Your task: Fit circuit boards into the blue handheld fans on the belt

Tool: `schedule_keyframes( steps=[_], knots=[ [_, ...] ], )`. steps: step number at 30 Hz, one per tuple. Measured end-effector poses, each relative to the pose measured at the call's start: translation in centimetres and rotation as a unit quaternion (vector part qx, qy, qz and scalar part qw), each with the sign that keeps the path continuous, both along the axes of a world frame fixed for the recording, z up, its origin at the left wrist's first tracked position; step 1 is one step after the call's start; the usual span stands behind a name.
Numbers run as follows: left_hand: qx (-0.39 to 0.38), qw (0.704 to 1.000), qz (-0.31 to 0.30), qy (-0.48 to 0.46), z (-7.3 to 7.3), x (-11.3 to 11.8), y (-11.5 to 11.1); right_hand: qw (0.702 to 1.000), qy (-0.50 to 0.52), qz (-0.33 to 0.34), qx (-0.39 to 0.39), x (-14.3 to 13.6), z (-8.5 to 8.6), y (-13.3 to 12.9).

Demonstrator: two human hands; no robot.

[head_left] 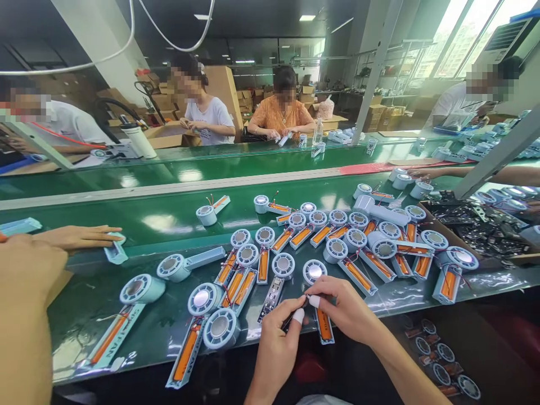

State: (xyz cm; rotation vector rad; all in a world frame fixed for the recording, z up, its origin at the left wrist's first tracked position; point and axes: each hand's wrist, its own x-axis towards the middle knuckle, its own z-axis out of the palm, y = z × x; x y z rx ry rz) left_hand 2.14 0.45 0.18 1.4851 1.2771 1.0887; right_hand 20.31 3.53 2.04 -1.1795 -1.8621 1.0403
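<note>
My left hand (pixel 280 337) is closed in a pinch around a small black part (pixel 288 323), mostly hidden by the fingers, perhaps a circuit board. Against its upper end, my right hand (pixel 341 306) pinches with thumb and forefinger. White covers wrap both thumb tips. Just behind the hands lies a pale blue handheld fan (pixel 314 272) with a round head; its open handle shows an orange battery (pixel 324 326). Left of it, another fan (pixel 283 265) has a black circuit board (pixel 271 298) set in its handle.
Several open fans (pixel 337 250) with orange batteries and wires crowd the green bench (pixel 143 236). A cardboard box (pixel 439 230) of black circuit boards (pixel 485 225) stands right. A co-worker's arm (pixel 25 281) reaches in at left, hand on a blue shell (pixel 115 250). Other people sit across the bench.
</note>
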Motion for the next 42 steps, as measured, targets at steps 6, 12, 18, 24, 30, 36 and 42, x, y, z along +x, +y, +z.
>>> schedule_keyframes(
  steps=[6,12,18,24,30,36,42],
  knots=[
    [-0.008,1.0,-0.008,-0.002,0.2,0.1,0.3,0.999,-0.003,-0.032,0.0,-0.3,-0.4,-0.1],
    [0.011,0.999,0.043,0.0,-0.4,1.1,-0.6,0.996,-0.04,-0.068,-0.037,-0.7,-0.3,-1.1],
    [-0.019,1.0,0.002,0.012,0.1,1.3,-1.8,0.939,0.226,-0.058,-0.252,0.0,-1.4,-1.5],
    [-0.081,0.995,0.012,-0.051,-0.1,1.5,-1.0,0.939,0.228,-0.058,-0.249,0.1,-1.0,-1.2],
    [-0.206,0.972,-0.055,-0.096,-0.5,1.8,0.8,0.91,0.318,0.026,-0.265,0.2,-1.4,-1.1],
    [-0.276,0.913,-0.168,-0.25,-0.1,2.4,0.4,0.906,0.319,0.066,-0.27,1.0,-1.4,-1.7],
    [-0.216,0.963,-0.068,-0.149,-0.5,2.5,-0.4,0.93,0.261,0.015,-0.26,1.8,-0.8,-2.4]
  ],
)
